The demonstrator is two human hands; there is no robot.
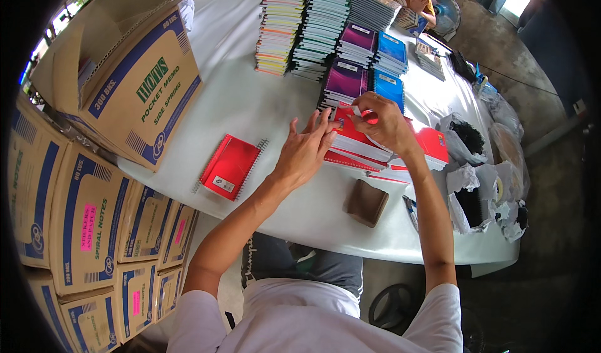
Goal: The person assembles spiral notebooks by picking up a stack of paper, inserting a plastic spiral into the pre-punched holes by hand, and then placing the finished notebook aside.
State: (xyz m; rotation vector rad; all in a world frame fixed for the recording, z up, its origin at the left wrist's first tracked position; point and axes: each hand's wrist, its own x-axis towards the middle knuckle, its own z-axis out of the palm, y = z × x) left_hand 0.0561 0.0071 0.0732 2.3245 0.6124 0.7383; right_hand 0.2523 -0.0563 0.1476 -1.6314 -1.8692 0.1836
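- The red pile (pixel 358 147) sits on the white table (pixel 313 218) at about 2 o'clock from the middle of the view, under the person's hands.
- Left hand (pixel 305 149): fingers spread and loosely bent, gripping nothing visible, tips at the pile's 10 o'clock end; whether they press on it, I cannot tell.
- Right hand (pixel 388 127): thumb and fingers drawn together over the pile, seeming to pinch a white scrap (pixel 356 111).
- Progress, as I judge it: partway. A red pair (pixel 230 164) lies apart at 9 o'clock, with a white label, and looks dealt with; the handled pile looks unfinished, and a second red pile (pixel 432 141) waits at 3 o'clock.
- White labels also show on the purple notebooks (pixel 347 77) and blue notebooks (pixel 389 88), towards 1 o'clock. How many books are left is unclear.
- The handled pile's near edge runs from 10 to 4 o'clock, probably its long axis; the right hand hides part of the cover.
- The red pair's long axis points 1 to 7 o'clock, label at the 7 o'clock end, wire coils along both long sides.
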